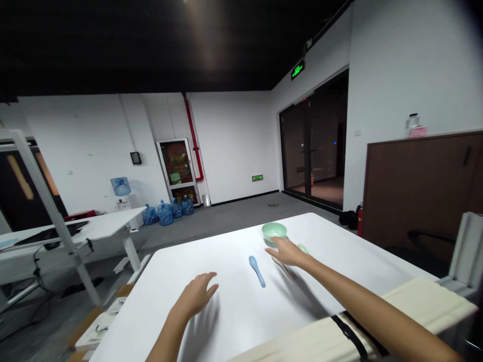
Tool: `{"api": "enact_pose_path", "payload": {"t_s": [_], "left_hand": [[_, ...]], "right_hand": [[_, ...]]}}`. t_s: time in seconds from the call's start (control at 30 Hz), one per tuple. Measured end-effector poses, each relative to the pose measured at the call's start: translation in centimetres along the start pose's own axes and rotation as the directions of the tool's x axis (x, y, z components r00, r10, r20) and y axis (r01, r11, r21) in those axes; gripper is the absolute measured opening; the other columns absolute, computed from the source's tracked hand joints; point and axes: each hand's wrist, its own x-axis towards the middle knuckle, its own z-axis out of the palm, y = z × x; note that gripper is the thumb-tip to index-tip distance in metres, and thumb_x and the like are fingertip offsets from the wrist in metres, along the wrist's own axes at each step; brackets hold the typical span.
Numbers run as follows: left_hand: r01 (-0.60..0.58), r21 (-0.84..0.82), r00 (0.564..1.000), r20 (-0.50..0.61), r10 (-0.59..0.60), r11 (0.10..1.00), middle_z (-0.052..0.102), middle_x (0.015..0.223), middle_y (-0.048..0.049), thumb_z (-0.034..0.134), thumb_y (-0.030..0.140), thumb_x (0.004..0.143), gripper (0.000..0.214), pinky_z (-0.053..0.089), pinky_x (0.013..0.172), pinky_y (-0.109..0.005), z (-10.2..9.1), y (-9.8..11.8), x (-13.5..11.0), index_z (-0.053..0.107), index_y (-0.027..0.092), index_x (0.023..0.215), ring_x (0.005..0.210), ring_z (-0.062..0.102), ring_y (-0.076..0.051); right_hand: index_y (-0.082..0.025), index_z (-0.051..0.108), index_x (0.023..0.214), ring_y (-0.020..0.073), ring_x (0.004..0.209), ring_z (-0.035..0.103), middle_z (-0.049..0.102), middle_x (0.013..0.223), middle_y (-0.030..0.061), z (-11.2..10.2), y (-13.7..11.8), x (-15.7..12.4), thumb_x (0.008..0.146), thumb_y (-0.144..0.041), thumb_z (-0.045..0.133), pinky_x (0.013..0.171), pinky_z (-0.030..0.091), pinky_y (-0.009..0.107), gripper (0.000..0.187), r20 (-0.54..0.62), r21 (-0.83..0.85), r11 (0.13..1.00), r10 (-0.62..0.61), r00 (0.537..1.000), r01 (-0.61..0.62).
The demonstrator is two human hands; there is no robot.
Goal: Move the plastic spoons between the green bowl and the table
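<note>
My right hand [289,252] reaches over the table, just in front of a light green bowl [274,231]; its fingers are stretched out and apart, and I see nothing held in them. Whether the fingertips touch the bowl's near side, I cannot tell. Below this hand lies a pale beige utensil [283,269], partly covered by it. A light green piece [303,249], mostly hidden, shows behind the wrist. To the left, a blue spoon [257,271] lies flat between my two hands. My left hand [197,294] hovers over the white tabletop, open, with thumb and fingers apart.
The white table [234,311] has a cream padded strip [313,342] with a black strap along its near edge. A second desk [109,223] stands at left, near several blue water bottles [165,212]. At right is a brown cabinet [418,191].
</note>
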Motion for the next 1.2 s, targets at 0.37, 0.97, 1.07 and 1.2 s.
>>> {"api": "enact_pose_path", "payload": {"t_s": [0.37, 0.97, 1.07, 1.2], "left_hand": [[-0.012, -0.014, 1.0, -0.027, 0.011, 1.0, 0.056, 0.143, -0.0073, 0.039, 0.049, 0.094, 0.054, 0.04, 0.107, -0.041, 0.2, 0.0, -0.1, 0.052, 0.023, 0.139, 0.133, 0.048, -0.028], [-0.02, -0.02, 0.999, -0.025, 0.02, 1.0, 0.057, 0.142, -0.0073, 0.039, 0.049, 0.094, 0.053, 0.041, 0.105, -0.04, 0.0, -0.3, -0.1, 0.052, 0.023, 0.139, 0.131, 0.05, -0.027], [-0.021, -0.019, 0.999, -0.024, 0.021, 1.0, 0.057, 0.142, -0.0072, 0.039, 0.049, 0.094, 0.053, 0.041, 0.105, -0.04, 0.0, -0.5, -0.1, 0.052, 0.024, 0.139, 0.131, 0.051, -0.027], [-0.013, -0.021, 0.999, -0.036, 0.012, 1.0, 0.058, 0.141, -0.0065, 0.041, 0.048, 0.094, 0.051, 0.041, 0.105, -0.04, 0.1, -0.8, -0.1, 0.052, 0.026, 0.138, 0.131, 0.051, -0.027]], "right_hand": [[-0.015, 0.025, 0.158, 0.029, 0.147, 0.018, 0.019, 0.157, 0.0125, 2.0, 5.7, -4.1, 0.093, -0.061, 0.044, 0.119, 0.023, 0.044, 0.082, 0.095, -0.065, 0.997, 0.041, 0.995, -0.035], [-0.01, 0.067, 0.103, 0.0226, 0.096, 0.061, 0.063, 0.102, 0.0147, 2.4, 4.6, 0.0, 0.089, -0.048, 0.055, 0.079, 0.041, 0.025, 0.042, 0.155, -0.152, 0.979, 0.162, 0.975, -0.138], [-0.008, 0.067, 0.099, 0.0217, 0.087, 0.062, 0.063, 0.096, 0.0143, 2.9, 4.2, 1.4, 0.085, -0.049, 0.059, 0.075, 0.042, 0.025, 0.044, 0.225, -0.2, 0.968, 0.194, 0.955, -0.149], [-0.01, 0.067, 0.097, 0.022, 0.087, 0.063, 0.064, 0.1, 0.0143, 4.5, 4.2, 2.3, 0.075, -0.041, 0.071, 0.072, 0.043, 0.026, 0.038, 0.177, -0.203, 0.96, 0.23, 0.957, -0.193]]}}
